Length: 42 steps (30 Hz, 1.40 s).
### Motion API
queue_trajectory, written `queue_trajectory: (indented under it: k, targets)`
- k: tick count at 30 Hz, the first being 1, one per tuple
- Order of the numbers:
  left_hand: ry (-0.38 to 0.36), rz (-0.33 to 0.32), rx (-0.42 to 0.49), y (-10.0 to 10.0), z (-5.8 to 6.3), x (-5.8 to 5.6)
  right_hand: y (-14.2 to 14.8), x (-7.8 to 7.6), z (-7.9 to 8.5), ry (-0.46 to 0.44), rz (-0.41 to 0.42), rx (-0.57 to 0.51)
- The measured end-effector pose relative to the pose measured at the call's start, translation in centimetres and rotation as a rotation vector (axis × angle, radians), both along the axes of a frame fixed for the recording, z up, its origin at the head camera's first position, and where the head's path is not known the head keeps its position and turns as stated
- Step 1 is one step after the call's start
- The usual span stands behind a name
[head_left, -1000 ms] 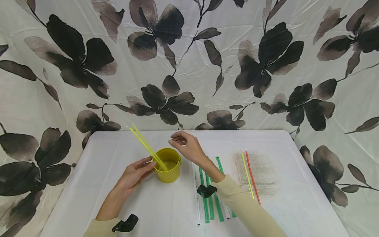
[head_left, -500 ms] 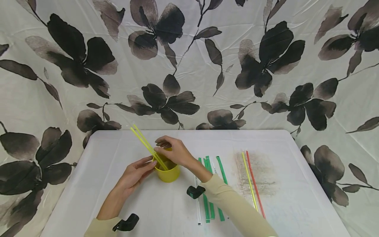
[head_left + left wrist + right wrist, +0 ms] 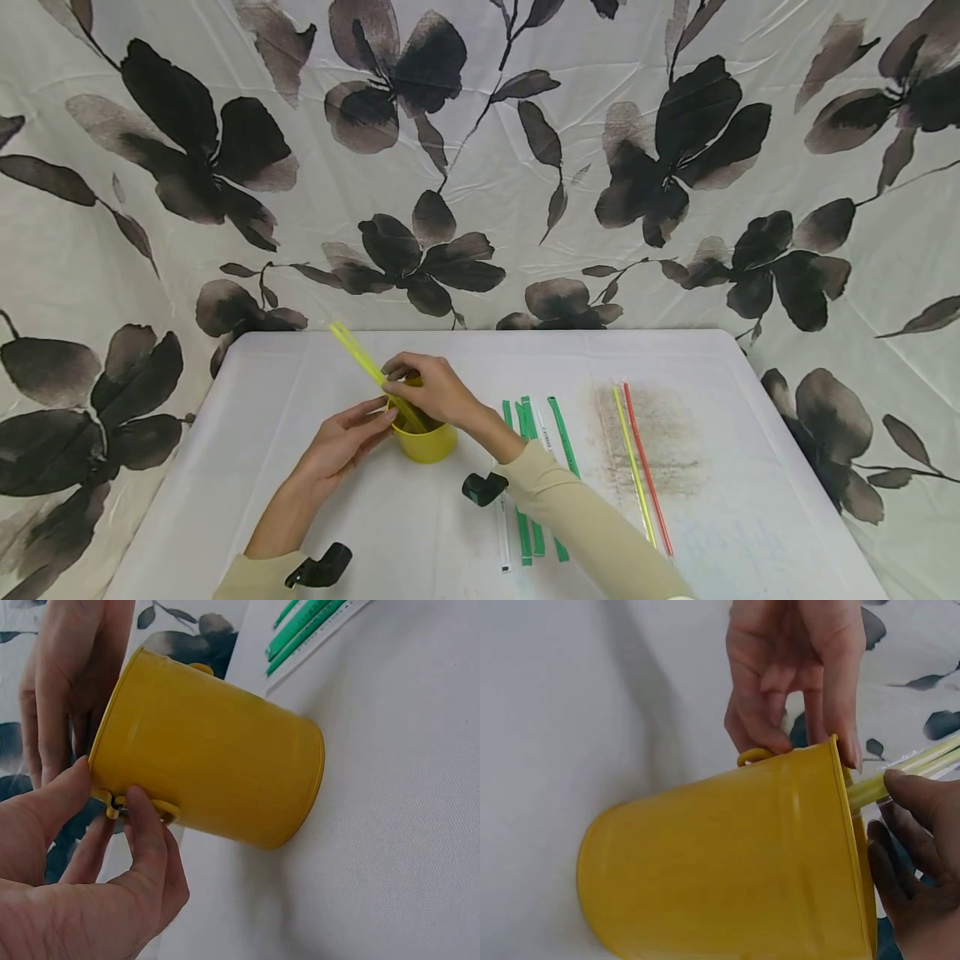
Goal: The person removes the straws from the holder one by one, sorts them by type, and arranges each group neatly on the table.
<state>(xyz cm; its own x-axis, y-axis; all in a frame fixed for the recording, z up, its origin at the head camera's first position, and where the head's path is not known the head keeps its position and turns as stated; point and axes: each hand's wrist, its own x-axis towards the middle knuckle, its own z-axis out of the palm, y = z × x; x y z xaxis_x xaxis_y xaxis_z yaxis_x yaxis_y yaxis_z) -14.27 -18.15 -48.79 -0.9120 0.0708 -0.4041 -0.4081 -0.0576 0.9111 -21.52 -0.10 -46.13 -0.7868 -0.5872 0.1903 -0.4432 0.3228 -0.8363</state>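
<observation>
A yellow metal-looking bucket (image 3: 426,447) stands on the table, its small side loop showing in both wrist views. My left hand (image 3: 337,446) holds it at the left rim, thumb at the edge and a finger by the loop (image 3: 166,810). Two yellow straws (image 3: 354,352) lean out of the bucket toward the upper left, close together. Clear film shows around them (image 3: 922,759) in the right wrist view. My right hand (image 3: 435,392) reaches across the bucket's mouth and pinches the straws just above the rim. Their lower ends are mostly hidden inside.
Several long, thin green strips (image 3: 522,517) and a white one (image 3: 503,533) lie right of the bucket, partly under my right forearm. Further right are a yellow straw (image 3: 633,467) and a red straw (image 3: 647,467). A floral cloth (image 3: 480,167) hangs behind the table.
My right hand has come left and down from behind the bucket and taken hold of the yellow straws, which now sit closer together. My left hand stays at the rim.
</observation>
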Motion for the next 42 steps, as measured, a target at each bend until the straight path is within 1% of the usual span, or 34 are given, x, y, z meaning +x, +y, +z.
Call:
queue_trajectory:
  k: [11,18,24,29,32,35,42]
  targets:
    - [0.000,0.021,0.027,0.1,-0.1,-0.1,1.4,-0.3,0.9,0.039,-0.070,-0.073]
    - [-0.003,0.027,0.023,0.0,-0.2,-0.1,2.6,-0.4,2.2,0.069,-0.117,-0.146]
    - [-0.001,0.027,0.031,0.0,-0.2,0.0,3.6,-0.6,3.2,0.082,-0.131,-0.213]
    - [0.001,0.025,0.032,0.0,-0.2,0.1,4.5,-0.7,4.3,0.072,-0.153,-0.259]
    - [0.000,0.034,0.049,0.0,-0.3,0.0,5.2,-0.9,5.1,0.072,-0.174,-0.290]
    - [-0.002,0.035,0.058,0.0,-0.3,-0.1,6.0,-1.1,5.9,0.070,-0.192,-0.335]
    - [-0.003,0.027,0.044,-0.1,-0.2,-0.1,8.1,-1.5,7.4,0.058,-0.220,-0.451]
